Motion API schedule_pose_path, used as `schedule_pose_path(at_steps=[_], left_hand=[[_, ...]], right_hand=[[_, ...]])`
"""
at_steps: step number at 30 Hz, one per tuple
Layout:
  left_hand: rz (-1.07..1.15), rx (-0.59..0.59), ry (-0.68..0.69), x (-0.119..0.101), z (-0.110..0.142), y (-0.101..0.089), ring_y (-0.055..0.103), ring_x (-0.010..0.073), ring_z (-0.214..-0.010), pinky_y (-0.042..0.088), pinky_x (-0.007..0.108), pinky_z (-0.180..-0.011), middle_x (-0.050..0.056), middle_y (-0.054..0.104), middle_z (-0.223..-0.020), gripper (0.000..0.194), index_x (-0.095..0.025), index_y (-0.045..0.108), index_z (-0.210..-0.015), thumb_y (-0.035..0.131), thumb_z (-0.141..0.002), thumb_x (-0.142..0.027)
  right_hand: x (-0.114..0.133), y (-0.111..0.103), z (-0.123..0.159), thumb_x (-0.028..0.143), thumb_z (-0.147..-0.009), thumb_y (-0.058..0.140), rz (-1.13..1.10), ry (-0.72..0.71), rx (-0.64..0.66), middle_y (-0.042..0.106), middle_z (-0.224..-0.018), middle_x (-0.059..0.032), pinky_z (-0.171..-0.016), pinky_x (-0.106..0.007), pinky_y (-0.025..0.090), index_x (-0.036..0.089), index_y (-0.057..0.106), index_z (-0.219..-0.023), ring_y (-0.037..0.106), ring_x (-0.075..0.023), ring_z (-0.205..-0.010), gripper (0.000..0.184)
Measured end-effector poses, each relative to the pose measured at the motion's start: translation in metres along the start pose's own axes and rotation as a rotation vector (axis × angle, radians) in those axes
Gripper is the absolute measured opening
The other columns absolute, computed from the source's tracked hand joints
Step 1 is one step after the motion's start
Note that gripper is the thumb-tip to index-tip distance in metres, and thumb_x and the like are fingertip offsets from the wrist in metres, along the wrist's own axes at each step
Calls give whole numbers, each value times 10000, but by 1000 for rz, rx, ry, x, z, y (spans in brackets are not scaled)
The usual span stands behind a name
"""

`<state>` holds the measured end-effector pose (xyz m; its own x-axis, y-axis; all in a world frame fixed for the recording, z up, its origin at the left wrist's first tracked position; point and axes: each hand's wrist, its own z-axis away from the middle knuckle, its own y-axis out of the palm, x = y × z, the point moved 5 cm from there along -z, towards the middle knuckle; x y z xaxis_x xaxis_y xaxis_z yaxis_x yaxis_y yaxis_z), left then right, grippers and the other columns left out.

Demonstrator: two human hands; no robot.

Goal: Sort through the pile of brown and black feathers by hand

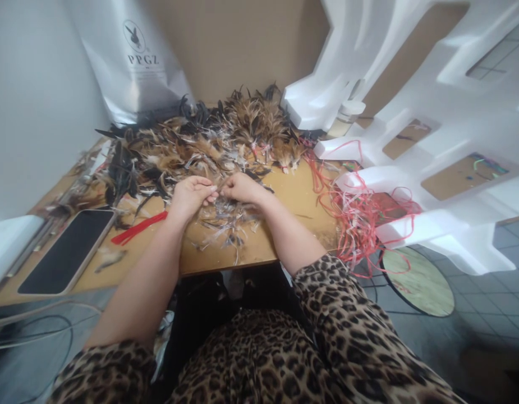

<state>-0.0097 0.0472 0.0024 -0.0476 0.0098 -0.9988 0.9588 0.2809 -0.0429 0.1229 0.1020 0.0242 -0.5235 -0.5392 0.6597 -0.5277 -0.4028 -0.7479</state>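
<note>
My left hand (194, 196) and my right hand (244, 188) meet fingertip to fingertip over the front of the table. Both are closed in a pinch. What sits between the fingers is too small and blurred to make out, though wispy feather bits show around them. Behind the hands spreads a large heap of brown and black feathers (175, 148). Bundled tan feathers (259, 123) stand at its back right. Below the hands lie loose grey feather scraps (234, 221). A bunch of red strips (139, 227) rests beside my left wrist.
A phone (68, 252) lies at the table's left. Tangled red string (360, 224) hangs over white foam packaging (453, 129) on the right, near a small capped bottle (345, 119). A silver bag (137, 67) stands behind the heap. A round stool (419, 280) is below right.
</note>
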Motion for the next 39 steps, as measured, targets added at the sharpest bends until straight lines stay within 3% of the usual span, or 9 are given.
schedule_pose_path(at_steps=[6,14,20,30,35,39], left_hand=[[-16,26,-18,2,0,-1,557,81,-469,363,171,-419,51,672,-607,246,-109,609,-726,750,-576,-243],[-3,100,19,7,-3,0,584,90,-543,420,189,-496,74,693,-671,246,-108,703,-749,760,-585,-282],[17,60,2,6,-3,0,590,99,-543,447,203,-526,46,672,-615,298,-109,704,-760,791,-509,-243],[-31,60,8,3,-1,-1,549,95,-481,421,201,-490,27,641,-547,231,-127,699,-684,790,-494,-223],[20,127,17,0,1,1,581,101,-529,438,202,-525,41,660,-606,248,-129,689,-686,804,-506,-253],[31,181,22,0,2,2,597,109,-552,442,206,-544,50,664,-614,265,-122,680,-704,802,-537,-288]], right_hand=[[-2,-5,0,226,-718,566,-141,-14,-80,582,-545,13,-560,-183,350,95,670,-693,486,-62,-533,170],[1,-6,-3,277,-711,598,-267,-60,-169,589,-592,9,-555,-183,357,86,648,-670,477,-61,-552,201],[7,-7,-2,271,-715,581,-240,-145,-189,607,-617,4,-567,-181,346,90,654,-678,493,-65,-580,198],[15,-6,1,323,-746,587,-322,-239,-154,629,-641,-11,-613,-194,381,83,663,-715,512,-75,-604,254],[13,-8,-2,175,-761,550,-391,-251,-134,690,-815,-36,-760,-227,433,94,685,-838,587,-94,-753,176],[11,-5,-2,93,-742,525,-370,-252,-14,703,-864,-47,-764,-225,438,89,695,-912,594,-94,-766,241]])
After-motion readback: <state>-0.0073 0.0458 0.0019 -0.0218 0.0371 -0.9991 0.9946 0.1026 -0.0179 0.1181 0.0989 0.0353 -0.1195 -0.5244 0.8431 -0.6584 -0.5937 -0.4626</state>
